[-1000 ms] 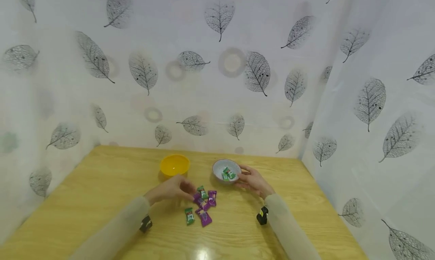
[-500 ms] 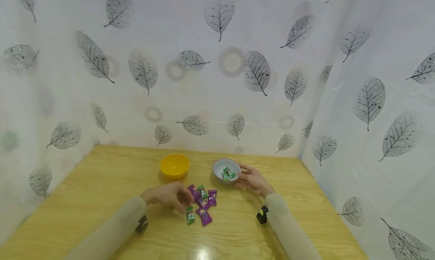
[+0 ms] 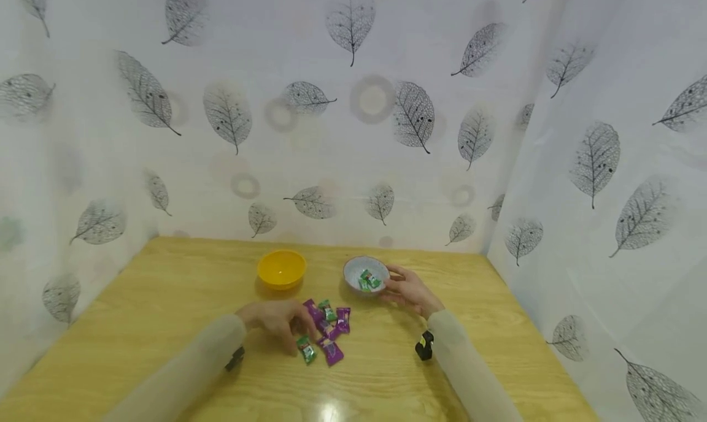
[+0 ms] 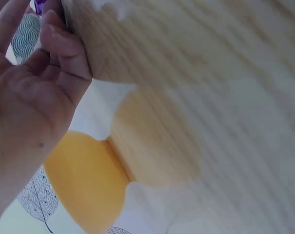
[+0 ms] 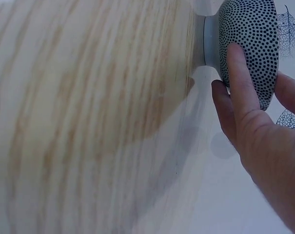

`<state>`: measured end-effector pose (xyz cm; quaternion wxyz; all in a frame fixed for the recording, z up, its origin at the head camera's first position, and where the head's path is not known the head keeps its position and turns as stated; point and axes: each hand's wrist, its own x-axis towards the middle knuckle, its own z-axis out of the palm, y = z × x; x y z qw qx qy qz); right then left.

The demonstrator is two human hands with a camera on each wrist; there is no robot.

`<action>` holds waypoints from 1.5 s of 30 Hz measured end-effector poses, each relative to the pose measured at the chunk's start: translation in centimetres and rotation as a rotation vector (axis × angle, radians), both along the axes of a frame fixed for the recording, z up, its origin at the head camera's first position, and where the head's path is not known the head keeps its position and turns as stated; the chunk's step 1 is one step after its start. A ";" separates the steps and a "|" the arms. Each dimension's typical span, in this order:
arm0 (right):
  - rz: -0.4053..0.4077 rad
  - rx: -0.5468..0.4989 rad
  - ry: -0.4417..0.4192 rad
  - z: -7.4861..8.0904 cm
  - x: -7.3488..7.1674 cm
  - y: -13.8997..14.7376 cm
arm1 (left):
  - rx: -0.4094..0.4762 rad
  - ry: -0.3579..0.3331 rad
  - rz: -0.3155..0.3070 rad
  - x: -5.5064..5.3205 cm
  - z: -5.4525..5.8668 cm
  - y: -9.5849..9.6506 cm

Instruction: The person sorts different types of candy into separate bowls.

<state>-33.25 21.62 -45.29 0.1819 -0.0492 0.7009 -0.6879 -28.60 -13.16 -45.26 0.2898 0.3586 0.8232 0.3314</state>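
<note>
My left hand is low over the table, thumb and forefinger on either side of a green-wrapped candy. In the left wrist view its fingers are bent and that candy is hidden. Several purple-wrapped candies and another green candy lie close together just right of this hand. My right hand holds the side of a pale bowl, which has green candies inside. The right wrist view shows one finger along the bowl's black-dotted outer wall.
A yellow bowl stands left of the pale one, beyond my left hand. The wooden table ends at a leaf-printed white sheet at the back and sides. Small black devices sit at both wrists.
My left hand came back from the purple candies near the yellow bowl, leaving one at the group's upper left, and reached the front green candy, which has turned slightly. The right hand stays put.
</note>
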 end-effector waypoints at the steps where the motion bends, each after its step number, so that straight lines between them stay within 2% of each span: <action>1: -0.001 -0.001 -0.004 -0.1 0.0 0.0 | -0.009 0.008 0.000 0.1 0.0 0.0; 9: -0.022 0.007 -0.003 -0.4 0.1 0.0 | -0.042 0.021 0.040 0.4 -0.2 0.7; 14: -0.026 0.014 -0.002 -0.3 0.1 0.1 | -0.064 0.068 0.048 0.4 -0.3 1.0; 17: -0.023 0.015 0.000 -0.2 0.0 0.1 | -0.066 0.070 0.063 0.5 -0.1 0.9; 23: -0.017 0.012 0.007 0.1 -0.2 0.0 | -0.049 0.040 0.068 0.5 0.3 0.6; 29: -0.025 0.010 -0.012 -0.1 0.0 -0.2 | -0.044 0.018 0.061 0.4 0.1 0.5; 37: -0.015 0.021 0.007 -0.2 0.0 -0.1 | 0.017 0.043 0.062 -0.1 -0.3 -0.1; 45: -0.007 0.006 0.000 0.0 0.0 -0.1 | 0.043 0.046 0.098 -0.8 0.0 -0.4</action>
